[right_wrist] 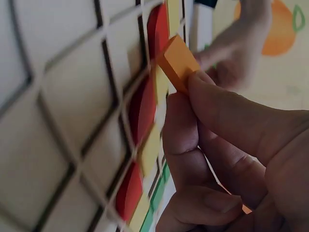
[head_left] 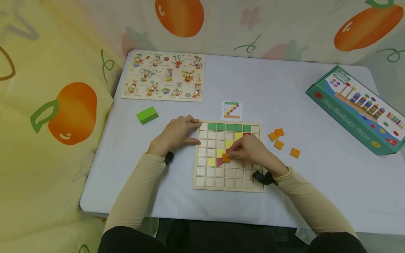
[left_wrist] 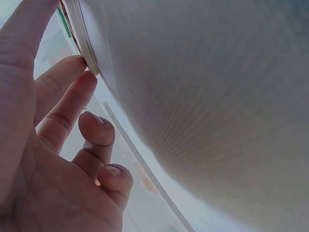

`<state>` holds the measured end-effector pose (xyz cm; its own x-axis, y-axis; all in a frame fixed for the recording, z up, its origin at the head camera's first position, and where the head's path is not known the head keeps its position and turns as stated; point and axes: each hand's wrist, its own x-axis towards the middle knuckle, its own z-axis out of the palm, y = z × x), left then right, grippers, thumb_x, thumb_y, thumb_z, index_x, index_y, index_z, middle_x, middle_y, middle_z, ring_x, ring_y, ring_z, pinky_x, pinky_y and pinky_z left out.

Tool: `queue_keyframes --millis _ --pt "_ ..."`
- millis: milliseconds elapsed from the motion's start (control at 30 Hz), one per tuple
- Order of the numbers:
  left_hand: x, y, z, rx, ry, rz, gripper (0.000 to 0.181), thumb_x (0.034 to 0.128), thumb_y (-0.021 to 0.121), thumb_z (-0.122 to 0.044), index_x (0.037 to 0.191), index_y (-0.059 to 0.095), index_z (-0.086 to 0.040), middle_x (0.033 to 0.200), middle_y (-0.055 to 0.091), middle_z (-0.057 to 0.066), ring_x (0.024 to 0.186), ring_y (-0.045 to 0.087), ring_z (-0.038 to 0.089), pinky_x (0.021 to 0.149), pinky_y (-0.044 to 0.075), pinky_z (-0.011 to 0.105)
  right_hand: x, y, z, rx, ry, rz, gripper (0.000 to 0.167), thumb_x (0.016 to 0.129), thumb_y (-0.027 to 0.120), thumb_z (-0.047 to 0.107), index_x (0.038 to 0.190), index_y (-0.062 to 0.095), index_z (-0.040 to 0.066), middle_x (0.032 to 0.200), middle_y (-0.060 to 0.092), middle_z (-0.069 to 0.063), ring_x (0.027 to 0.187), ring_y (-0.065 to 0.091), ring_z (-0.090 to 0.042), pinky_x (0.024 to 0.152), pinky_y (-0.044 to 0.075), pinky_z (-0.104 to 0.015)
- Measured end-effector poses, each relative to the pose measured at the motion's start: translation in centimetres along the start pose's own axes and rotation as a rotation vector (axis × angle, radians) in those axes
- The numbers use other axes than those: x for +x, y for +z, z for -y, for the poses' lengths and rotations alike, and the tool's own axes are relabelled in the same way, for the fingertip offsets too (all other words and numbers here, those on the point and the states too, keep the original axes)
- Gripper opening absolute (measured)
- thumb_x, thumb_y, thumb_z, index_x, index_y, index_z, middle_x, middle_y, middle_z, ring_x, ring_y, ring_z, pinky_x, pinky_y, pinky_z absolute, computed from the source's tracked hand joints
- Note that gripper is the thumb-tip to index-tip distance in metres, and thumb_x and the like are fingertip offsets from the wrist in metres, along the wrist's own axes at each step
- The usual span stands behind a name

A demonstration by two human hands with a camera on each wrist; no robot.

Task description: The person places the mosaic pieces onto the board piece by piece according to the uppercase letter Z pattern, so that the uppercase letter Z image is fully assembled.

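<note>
A wooden grid board [head_left: 218,172] lies on the table. It bears a row of green tiles [head_left: 229,127] and a diagonal of yellow tiles [head_left: 211,161] and red rounded pieces [right_wrist: 143,108]. Between thumb and fingertip, my right hand [head_left: 253,149] pinches an orange square tile [right_wrist: 178,60] just over the board, near the diagonal's lower end. A bit of orange also shows among that hand's lower fingers. My left hand [head_left: 177,133] touches the board's upper left edge, thumb and fingers spread; the left wrist view has its fingertips [left_wrist: 87,82] against the board's corner.
Several loose orange tiles [head_left: 278,144] lie right of the board. A pattern card [head_left: 231,111] is just beyond it. Farther off are a green block [head_left: 147,115], a picture puzzle board [head_left: 162,75] and a green game box [head_left: 357,109] at the right.
</note>
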<state>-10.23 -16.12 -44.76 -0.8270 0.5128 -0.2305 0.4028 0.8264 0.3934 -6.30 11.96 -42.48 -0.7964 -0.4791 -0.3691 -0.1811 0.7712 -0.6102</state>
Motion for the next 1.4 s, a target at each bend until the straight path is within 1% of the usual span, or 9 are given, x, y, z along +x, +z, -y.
queue_keyframes --millis 267,367,533,667,767,933,1000,1200,1400 --pt "0.0 0.0 0.0 0.006 0.009 0.001 0.075 0.0869 0.079 -0.049 0.15 0.055 -0.015 0.152 0.058 0.005 0.131 0.057 0.035 0.106 0.048 0.053 -0.1 1.7 2.3 -0.041 -0.09 0.018 0.016 0.088 0.082 0.028 0.086 0.085 0.013 0.079 0.08 0.003 0.066 0.055 -0.004 0.059 0.039 -0.019" --pt "-0.1 -0.1 0.0 0.011 0.014 -0.002 0.076 0.0866 0.079 -0.049 0.15 0.056 -0.015 0.152 0.058 0.005 0.131 0.057 0.035 0.105 0.048 0.053 -0.1 2.3 3.2 -0.092 -0.12 0.015 0.015 0.088 0.082 0.028 0.082 0.084 0.015 0.074 0.078 0.006 0.065 0.056 -0.003 0.061 0.041 -0.019" --pt "-0.1 -0.3 -0.1 0.015 0.014 -0.004 0.076 0.0866 0.079 -0.049 0.15 0.056 -0.015 0.152 0.058 0.005 0.132 0.057 0.035 0.105 0.048 0.054 -0.1 3.4 4.1 -0.176 -0.129 0.01 0.016 0.088 0.082 0.03 0.077 0.082 0.017 0.065 0.07 0.01 0.062 0.054 -0.004 0.062 0.04 -0.02" --pt "-0.1 -0.2 -0.1 0.007 0.011 -0.002 0.075 0.0871 0.079 -0.049 0.15 0.056 -0.015 0.152 0.058 0.005 0.133 0.057 0.035 0.105 0.048 0.054 -0.2 4.3 4.5 -0.262 -0.147 -0.028 0.018 0.088 0.082 0.032 0.075 0.082 0.019 0.065 0.071 0.011 0.064 0.057 -0.006 0.069 0.037 -0.027" --pt "-0.1 -0.2 0.0 0.003 0.016 -0.005 0.074 0.0872 0.079 -0.049 0.149 0.056 -0.014 0.152 0.058 0.006 0.132 0.057 0.035 0.105 0.048 0.054 -0.4 4.7 4.6 -0.307 -0.156 -0.074 0.017 0.087 0.082 0.033 0.075 0.081 0.021 0.067 0.074 0.01 0.066 0.061 -0.008 0.07 0.032 -0.031" --pt "-0.2 -0.2 0.0 0.009 0.021 -0.016 0.075 0.0863 0.079 -0.049 0.149 0.057 -0.014 0.151 0.059 0.006 0.13 0.058 0.035 0.104 0.049 0.053 -0.7 4.9 4.6 -0.336 -0.183 -0.137 0.023 0.078 0.089 0.036 0.069 0.075 0.021 0.062 0.068 0.011 0.062 0.058 -0.007 0.068 0.027 -0.03" --pt "-0.1 -0.3 0.0 0.007 0.018 -0.015 0.075 0.0859 0.08 -0.048 0.149 0.057 -0.014 0.151 0.059 0.006 0.13 0.058 0.035 0.104 0.048 0.053 -0.7 4.9 4.6 -0.344 -0.188 -0.142 0.027 0.075 0.091 0.038 0.067 0.072 0.021 0.06 0.065 0.011 0.06 0.057 -0.006 0.068 0.026 -0.029" --pt "0.0 -0.2 -0.1 0.007 0.024 -0.013 0.075 0.0859 0.08 -0.048 0.149 0.057 -0.014 0.151 0.059 0.007 0.131 0.058 0.036 0.105 0.049 0.054 -0.6 5.0 4.2 -0.338 -0.179 -0.157 0.028 0.075 0.091 0.039 0.066 0.07 0.022 0.061 0.067 0.012 0.06 0.057 -0.005 0.069 0.026 -0.03" --pt "0.0 -0.2 0.0 0.016 0.019 -0.009 0.075 0.086 0.08 -0.048 0.149 0.057 -0.014 0.151 0.059 0.006 0.13 0.058 0.036 0.105 0.049 0.052 -0.9 3.5 3.0 -0.28 -0.122 -0.159 0.021 0.077 0.09 0.037 0.073 0.077 0.021 0.067 0.073 0.011 0.066 0.062 -0.007 0.073 0.03 -0.033"
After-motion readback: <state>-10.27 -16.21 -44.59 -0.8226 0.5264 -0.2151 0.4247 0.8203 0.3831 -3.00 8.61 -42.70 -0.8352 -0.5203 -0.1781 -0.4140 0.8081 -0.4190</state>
